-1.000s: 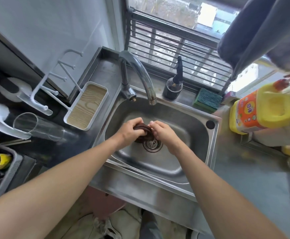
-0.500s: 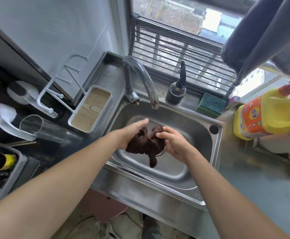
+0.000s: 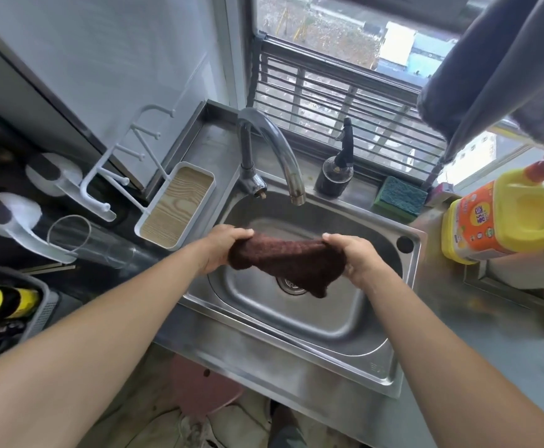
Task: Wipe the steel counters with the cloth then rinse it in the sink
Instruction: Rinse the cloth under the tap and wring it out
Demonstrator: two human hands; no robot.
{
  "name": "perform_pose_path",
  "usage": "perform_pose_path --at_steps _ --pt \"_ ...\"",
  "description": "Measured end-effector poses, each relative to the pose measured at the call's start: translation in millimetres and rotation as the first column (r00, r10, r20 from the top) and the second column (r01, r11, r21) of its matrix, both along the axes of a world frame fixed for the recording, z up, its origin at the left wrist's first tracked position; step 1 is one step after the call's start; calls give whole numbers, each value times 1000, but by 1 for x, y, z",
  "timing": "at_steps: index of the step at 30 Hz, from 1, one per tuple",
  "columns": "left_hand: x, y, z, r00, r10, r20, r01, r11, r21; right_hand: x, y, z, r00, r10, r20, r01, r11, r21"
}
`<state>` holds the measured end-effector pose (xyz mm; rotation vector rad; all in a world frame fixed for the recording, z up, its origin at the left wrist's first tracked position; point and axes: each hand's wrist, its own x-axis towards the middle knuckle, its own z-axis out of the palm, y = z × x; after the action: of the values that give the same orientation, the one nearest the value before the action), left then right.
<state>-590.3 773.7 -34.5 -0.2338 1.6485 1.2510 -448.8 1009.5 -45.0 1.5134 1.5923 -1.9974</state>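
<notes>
Dark brown cloth, fuzzy and bunched lengthwise, stretched out level above the steel sink (one corner drooping over the drain), gripped at its ends by left hand and right hand.

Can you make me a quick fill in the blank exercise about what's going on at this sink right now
1. The left hand and right hand stretch a brown ____ between them.
2. The cloth is held above the ____ of the sink.
3. The faucet spout shows ____ water running.
4. A green ____ lies behind the sink, right of the dark pump bottle.

Missing words: cloth; drain; no; sponge
</notes>
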Motion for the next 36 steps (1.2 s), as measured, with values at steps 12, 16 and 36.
perform_pose_path --at_steps 12,16,36 --pt "-6 -11 -15 839 98 -535 -128 992 -18 8 14 -6 996 41 78 -80 793 603" --pt "-7 -12 -15 761 129 -635 -178 984 -13 13 13 -11 962 223 160 -271 681 681" --pt "-15 -27 -12 550 -695 -462 420 709 -566 25 5 -16 773 552 313 -601 478 641"
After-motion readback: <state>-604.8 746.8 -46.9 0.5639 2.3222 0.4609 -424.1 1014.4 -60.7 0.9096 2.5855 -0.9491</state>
